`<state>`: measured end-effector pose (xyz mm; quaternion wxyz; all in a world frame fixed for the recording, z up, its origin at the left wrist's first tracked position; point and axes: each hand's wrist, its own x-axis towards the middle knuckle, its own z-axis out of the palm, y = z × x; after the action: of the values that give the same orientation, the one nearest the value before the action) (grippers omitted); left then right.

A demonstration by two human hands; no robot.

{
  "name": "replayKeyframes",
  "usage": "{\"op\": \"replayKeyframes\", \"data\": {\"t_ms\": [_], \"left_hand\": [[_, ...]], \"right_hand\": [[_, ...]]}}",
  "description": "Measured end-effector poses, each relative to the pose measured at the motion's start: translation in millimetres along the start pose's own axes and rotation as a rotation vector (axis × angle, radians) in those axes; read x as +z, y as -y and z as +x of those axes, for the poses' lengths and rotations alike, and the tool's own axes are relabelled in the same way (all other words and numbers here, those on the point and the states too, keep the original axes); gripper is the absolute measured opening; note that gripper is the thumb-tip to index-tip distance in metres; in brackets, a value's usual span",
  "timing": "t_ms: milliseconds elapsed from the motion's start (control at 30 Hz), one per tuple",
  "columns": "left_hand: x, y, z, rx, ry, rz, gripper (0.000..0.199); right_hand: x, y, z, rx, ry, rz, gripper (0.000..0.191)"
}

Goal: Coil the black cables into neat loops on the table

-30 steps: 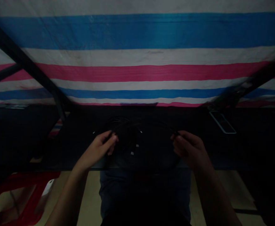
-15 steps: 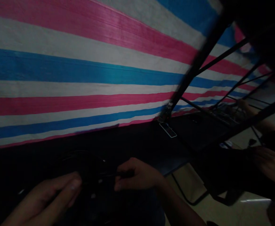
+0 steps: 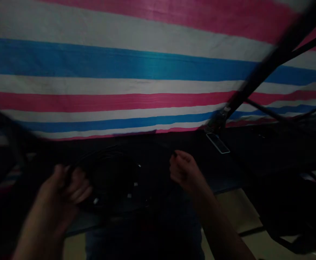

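In the dim head view, my left hand (image 3: 68, 189) is curled closed around a thin black cable, of which only a short dark piece shows between the fingers. My right hand (image 3: 184, 169) is closed in a pinch, with a small black tip, apparently a cable end, poking out at the thumb. Between the two hands a loose coil of black cables (image 3: 112, 153) lies on the dark table (image 3: 158, 144). Several small white connector ends (image 3: 135, 184) show near it. Most of the cable's run is lost in the darkness.
A phone-like device with a pale rim (image 3: 218, 143) lies to the right, beside a small clear bottle (image 3: 224, 112) at a slanted black frame post (image 3: 258, 74). Striped sheeting (image 3: 136, 83) hangs behind the table. A dark chair-like shape (image 3: 290, 213) stands at the lower right.
My hands have moved apart and up, the right one further over the table. My left fingers have curled closed. The view has turned left, and the other person's hands at the right have left it.
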<state>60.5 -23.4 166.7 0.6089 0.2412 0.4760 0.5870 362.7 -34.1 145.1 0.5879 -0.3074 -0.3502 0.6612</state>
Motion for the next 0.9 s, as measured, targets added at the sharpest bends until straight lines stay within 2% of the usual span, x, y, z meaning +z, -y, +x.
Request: {"op": "replayKeyframes", "data": {"t_ms": [133,200,367,500,600,700,800,900], "left_hand": [[4.9,29,26,-0.050,0.246,-0.119,0.033],[7.0,51,36,-0.088,0.281,-0.210,0.034],[25.5,108,45,-0.259,0.144,-0.405,0.031],[44.6,144,44,-0.233,0.017,-0.506,0.033],[53.1,157,43,-0.179,-0.025,-0.511,0.042],[59.9,161,48,-0.166,-0.055,-0.451,0.037],[70.5,165,59,-0.146,-0.136,-0.369,0.033],[85.9,175,70,-0.134,-0.172,-0.304,0.036]], "right_hand": [[9,15,20,-0.078,-0.086,0.018,0.034],[7,15,28,-0.116,-0.133,0.068,0.033],[-8,-3,39,-0.142,-0.241,0.233,0.031],[-26,-22,34,-0.118,-0.342,0.324,0.032],[-41,-32,22,-0.094,-0.433,0.346,0.034],[-54,-43,8,-0.058,-0.516,0.295,0.040],[-67,-56,-7,-0.032,-0.574,0.226,0.045],[-83,-71,-18,-0.032,-0.589,0.153,0.041]]}}
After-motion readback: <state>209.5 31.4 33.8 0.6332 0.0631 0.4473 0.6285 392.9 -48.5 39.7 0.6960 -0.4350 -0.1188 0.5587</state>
